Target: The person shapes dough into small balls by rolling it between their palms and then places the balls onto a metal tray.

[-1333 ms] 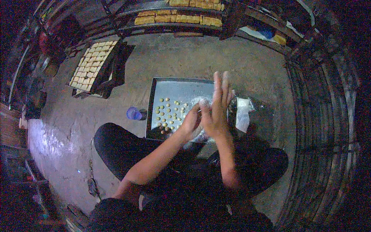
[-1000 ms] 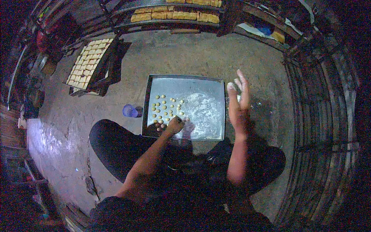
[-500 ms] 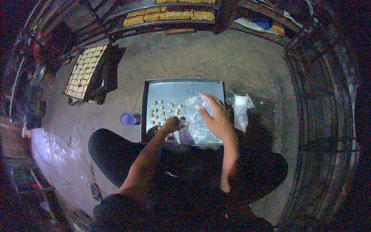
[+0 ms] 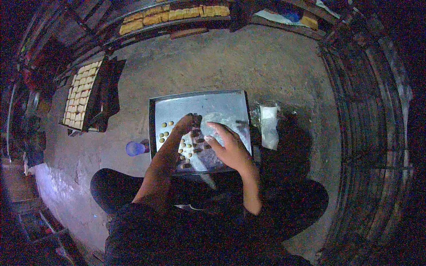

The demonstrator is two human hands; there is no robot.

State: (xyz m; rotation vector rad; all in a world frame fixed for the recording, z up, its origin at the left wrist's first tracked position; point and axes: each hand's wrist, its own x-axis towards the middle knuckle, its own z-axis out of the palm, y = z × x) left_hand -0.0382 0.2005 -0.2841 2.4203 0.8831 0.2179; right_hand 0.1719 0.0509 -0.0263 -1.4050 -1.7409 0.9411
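a: what are the hands up to?

b: left hand is bent down over the middle of the tray, fingers curled. can't tell if there's anything in them. right hand is over the right half, thumb and fingers spread apart, nothing visible between them.

a: and the dough balls?

b: loose in the tray's left half, both sides of the left forearm. white powder is on the right.

a: anything sketchy?

b: that forearm crosses right above them, so if it dips it could roll or squash some. nudged together, they'd probably stick. the cup left of the tray sits near the left knee, so a leg shift could tip it.

a: further out?

b: white bag right of the tray, pale pieces in rows upper left, browned loaves along the top.
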